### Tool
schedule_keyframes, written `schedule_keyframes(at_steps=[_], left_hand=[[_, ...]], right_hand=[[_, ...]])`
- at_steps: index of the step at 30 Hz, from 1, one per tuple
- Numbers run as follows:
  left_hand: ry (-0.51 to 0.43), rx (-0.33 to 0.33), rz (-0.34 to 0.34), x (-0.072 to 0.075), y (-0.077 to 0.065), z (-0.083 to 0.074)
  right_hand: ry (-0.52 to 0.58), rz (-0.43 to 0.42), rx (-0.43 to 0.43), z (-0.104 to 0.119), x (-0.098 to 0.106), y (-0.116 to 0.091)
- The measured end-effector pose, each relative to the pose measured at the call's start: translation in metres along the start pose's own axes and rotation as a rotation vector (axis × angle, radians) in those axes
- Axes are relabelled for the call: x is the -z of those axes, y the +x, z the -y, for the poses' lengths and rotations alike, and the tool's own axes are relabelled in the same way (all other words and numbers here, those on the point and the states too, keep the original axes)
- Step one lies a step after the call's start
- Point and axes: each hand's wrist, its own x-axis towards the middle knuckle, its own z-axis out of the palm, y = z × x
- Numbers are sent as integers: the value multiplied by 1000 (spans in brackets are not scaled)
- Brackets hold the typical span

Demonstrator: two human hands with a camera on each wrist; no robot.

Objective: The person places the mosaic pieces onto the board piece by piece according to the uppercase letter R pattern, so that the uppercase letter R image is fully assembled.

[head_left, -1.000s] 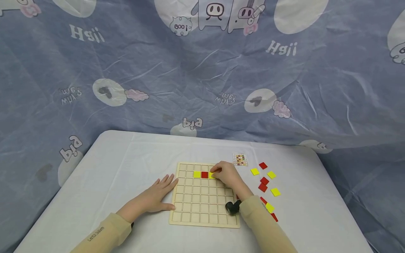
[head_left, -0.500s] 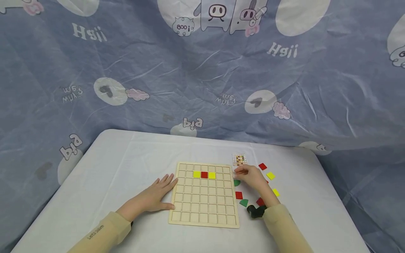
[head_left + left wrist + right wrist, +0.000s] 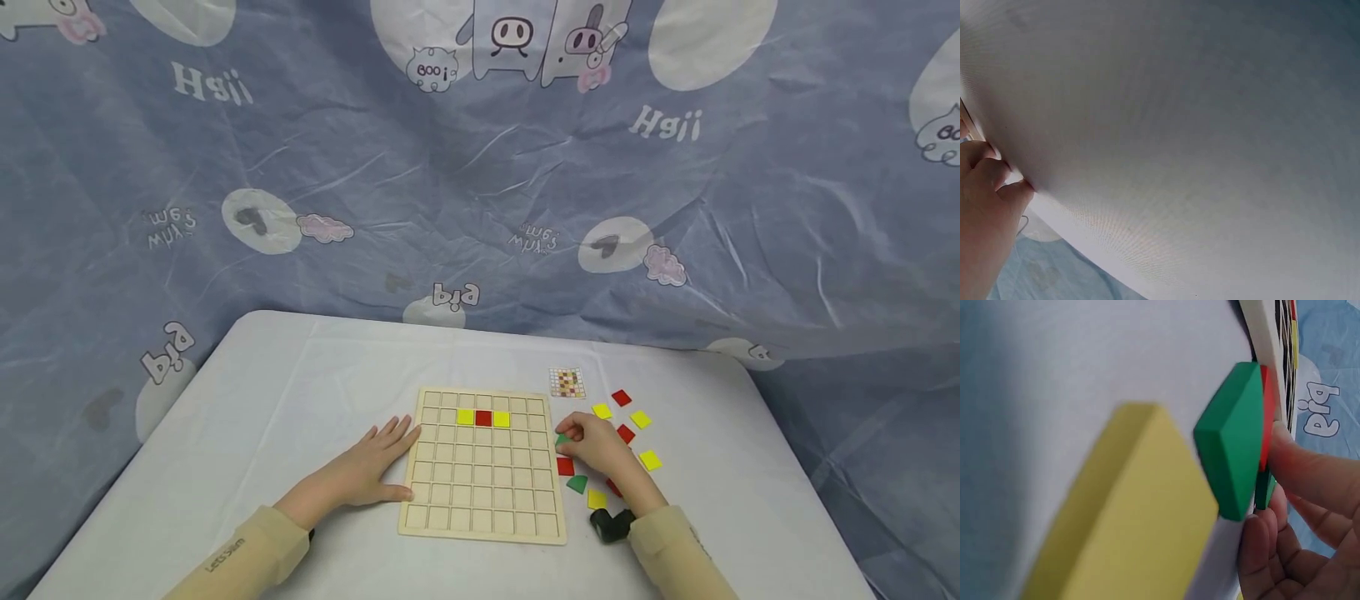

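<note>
A square wooden grid board (image 3: 483, 475) lies on the table, with a red tile (image 3: 483, 418) between two yellow tiles in its second row from the back. My left hand (image 3: 367, 467) rests spread on the cloth, thumb and fingertips at the board's left edge; the left wrist view shows its fingers (image 3: 988, 181) bent at that edge. Off the right edge, my right hand (image 3: 594, 443) pinches a green rounded tile (image 3: 562, 438), mostly covered by the fingers. Just nearer lie a red tile (image 3: 565, 467), a green quarter-round tile (image 3: 1235, 444) and a yellow tile (image 3: 1147, 519).
Behind the right hand lies a small pattern card (image 3: 567, 382) with a coloured grid. Several red and yellow tiles, among them a yellow one (image 3: 650, 460), are scattered right of the board. A patterned cloth (image 3: 480, 208) hangs behind the white table (image 3: 337, 358).
My right hand has left the yellow tile in the board's row, moved right off the board, then come nearer to a green tile and taken hold of it. The left hand has stayed put.
</note>
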Motion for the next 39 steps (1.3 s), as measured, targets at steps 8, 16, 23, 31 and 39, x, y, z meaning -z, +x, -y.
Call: schedule_keyframes(at_steps=[8, 16, 23, 31, 39], left_hand=[[-7, 1, -4, 0, 0, 0], [-6, 5, -5, 2, 1, 0], [-14, 3, -2, 1, 1, 1], [-39, -2, 8, 2, -7, 1], [-9, -6, 5, 2, -3, 1]], right_hand=[[6, -22, -48, 1, 3, -2], [76, -85, -29, 4, 11, -2], [183, -148, -18, 7, 7, 4], [294, -167, -4, 18, -8, 10], [332, -152, 10, 26, -14, 16]])
